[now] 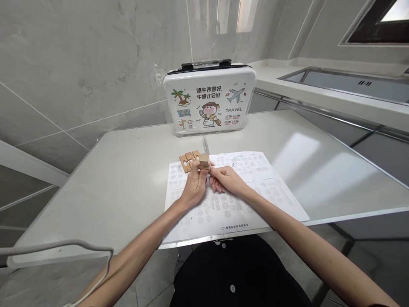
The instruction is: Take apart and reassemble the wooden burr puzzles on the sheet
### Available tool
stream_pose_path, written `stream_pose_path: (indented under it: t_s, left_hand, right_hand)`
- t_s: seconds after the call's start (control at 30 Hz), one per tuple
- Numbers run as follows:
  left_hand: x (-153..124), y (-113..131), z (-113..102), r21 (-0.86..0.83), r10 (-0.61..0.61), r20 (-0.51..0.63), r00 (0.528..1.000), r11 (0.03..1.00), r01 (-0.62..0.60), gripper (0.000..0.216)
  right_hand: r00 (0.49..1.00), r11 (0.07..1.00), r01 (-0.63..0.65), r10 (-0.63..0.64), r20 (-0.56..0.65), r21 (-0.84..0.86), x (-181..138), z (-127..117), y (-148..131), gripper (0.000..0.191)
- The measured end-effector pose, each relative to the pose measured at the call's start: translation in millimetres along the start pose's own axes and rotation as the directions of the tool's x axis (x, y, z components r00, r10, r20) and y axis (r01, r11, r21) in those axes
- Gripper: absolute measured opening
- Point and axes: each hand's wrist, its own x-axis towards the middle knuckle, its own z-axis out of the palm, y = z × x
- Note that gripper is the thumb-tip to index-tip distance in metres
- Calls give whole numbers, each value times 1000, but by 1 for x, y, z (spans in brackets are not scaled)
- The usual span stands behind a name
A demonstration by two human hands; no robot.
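Note:
Between my two hands is a small wooden puzzle block, held up above a printed sheet. My left hand has its thumb and fingers closed around the block from the left. From the right, my right hand pinches at the block's lower side, its other fingers curled. Just behind my left hand lie several notched wooden puzzle pieces, side by side at the top left edge of the sheet. The printed instruction sheet with small diagrams lies flat under both hands.
A white cartoon-printed case in clear plastic stands at the table's back. The white folding table has a centre seam. A counter with a sink cover is at right. A grey cable hangs at lower left by my arm.

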Motion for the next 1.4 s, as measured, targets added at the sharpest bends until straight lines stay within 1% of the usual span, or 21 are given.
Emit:
stream_pose_path:
  t_s: [0.1, 0.2, 0.27, 0.33, 0.43, 0.53, 0.63, 0.7, 0.77, 0.87, 0.97, 1.1, 1.17, 1.23, 1.3, 1.37, 1.4]
  left_hand:
    - [1, 5, -1, -44, 25, 88, 996, 999, -21, 37]
    - [2, 13, -1, -35, 32, 97, 995, 999, -29, 39]
    - [3, 17, 0, -47, 25, 100, 995, 999, -20, 40]
    - [3, 20, 1, -95, 6, 108, 994, 995, 4, 41]
    - [3, 24, 2, -160, -34, 96, 995, 986, 49, 47]
    - [5, 25, 0, -132, -92, 3, 996, 987, 92, 48]
    - [8, 23, -6, -62, -140, -156, 978, 989, 132, 44]
    - [11, 21, -10, -14, -134, -244, 960, 991, 134, 43]
    - [14, 20, -13, 10, -110, -279, 954, 993, 117, 43]
    - [17, 21, -15, -29, -103, -240, 965, 995, 99, 43]
    - [19, 22, -16, -126, -168, -184, 968, 981, 147, 45]
    - [20, 22, -17, -189, -262, -212, 941, 956, 224, 47]
    - [19, 22, -17, -183, -304, -190, 933, 945, 271, 48]
    - [18, 21, -16, -157, -355, -114, 928, 929, 336, 49]
    - [16, 20, -13, -114, -387, -31, 922, 917, 381, 50]
    - [13, 18, -11, -72, -383, 22, 924, 921, 383, 49]
    - [13, 17, -10, -50, -369, 30, 929, 928, 370, 47]
  right_hand:
    - [1000, 1000, 11, -11, -11, -8, 0, 0, 0, 69]
    - [1000, 1000, 11, -10, -11, 27, 3, -2, 1, 62]
    - [1000, 996, 7, -6, -11, 85, 5, -3, 1, 62]
    - [1000, 992, 10, -7, -19, 127, 6, -4, 0, 64]
    - [999, 991, 24, -19, -44, 135, 6, -4, 0, 54]
    - [997, 989, 30, -18, -81, 144, 6, -5, 0, 49]
    - [991, 988, 34, -14, -131, 150, 6, -6, 1, 51]
    - [986, 987, 40, -13, -167, 155, 6, -7, 1, 52]
    - [980, 985, 43, -9, -200, 168, 7, -9, 1, 52]
    - [974, 980, 44, 1, -226, 194, 8, -13, 2, 52]
    - [974, 975, 48, 3, -227, 219, 8, -17, 2, 51]
    - [981, 967, 60, -12, -192, 246, 8, -21, 1, 54]
    - [986, 966, 81, -41, -163, 247, 7, -21, 0, 58]
    - [989, 967, 99, -69, -134, 234, 6, -20, -1, 60]
    - [991, 971, 102, -80, -110, 216, 6, -19, -2, 58]
    - [991, 972, 109, -89, -100, 208, 6, -18, -2, 54]
    - [989, 972, 117, -96, -109, 203, 6, -19, -1, 52]
